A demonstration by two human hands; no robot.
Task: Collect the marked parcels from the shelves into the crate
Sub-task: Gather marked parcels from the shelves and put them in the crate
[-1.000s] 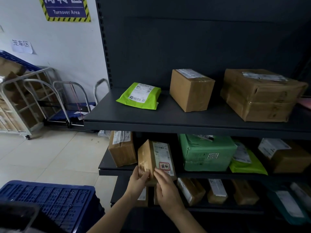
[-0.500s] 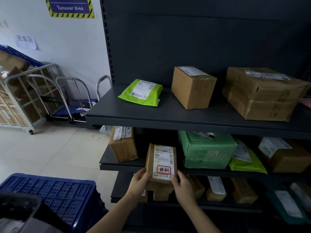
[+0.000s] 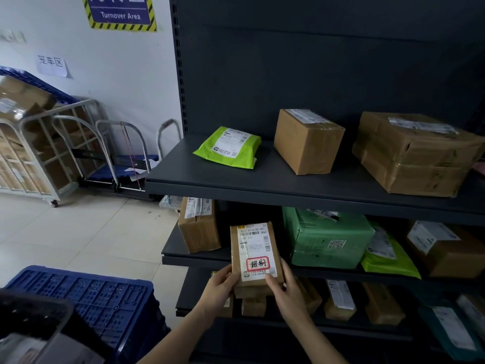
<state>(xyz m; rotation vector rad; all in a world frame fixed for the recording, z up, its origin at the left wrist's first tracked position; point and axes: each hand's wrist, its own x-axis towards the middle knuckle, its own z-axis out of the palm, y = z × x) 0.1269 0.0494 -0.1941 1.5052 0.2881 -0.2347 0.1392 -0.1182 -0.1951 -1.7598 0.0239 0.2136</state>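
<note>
Marked parcel (image 3: 256,252) — between the hands (image 3: 219,288) (image 3: 288,292)

Brown cardboard on the marked parcel (image 3: 256,258), a little scuffed, with clear tape catching the light over its white paper label (image 3: 258,240). The shelves (image 3: 267,177) are dark metal with smooth matt paint all along. Near left sits the crate (image 3: 86,292): blue moulded plastic lattice with a dull sheen. Up top there's a lime mailer bag (image 3: 228,148) in slick, glossy plastic, then a plain matt cardboard box (image 3: 308,143). Far right is a big carton (image 3: 417,153), creased cardboard banded in shiny tape. On the middle level, a green parcel (image 3: 325,237) in wrinkled plastic film. Far left, a roll cage (image 3: 49,164) of bare silvery metal tube. The floor tiles (image 3: 78,232) are pale, smooth and softly reflective.
</note>
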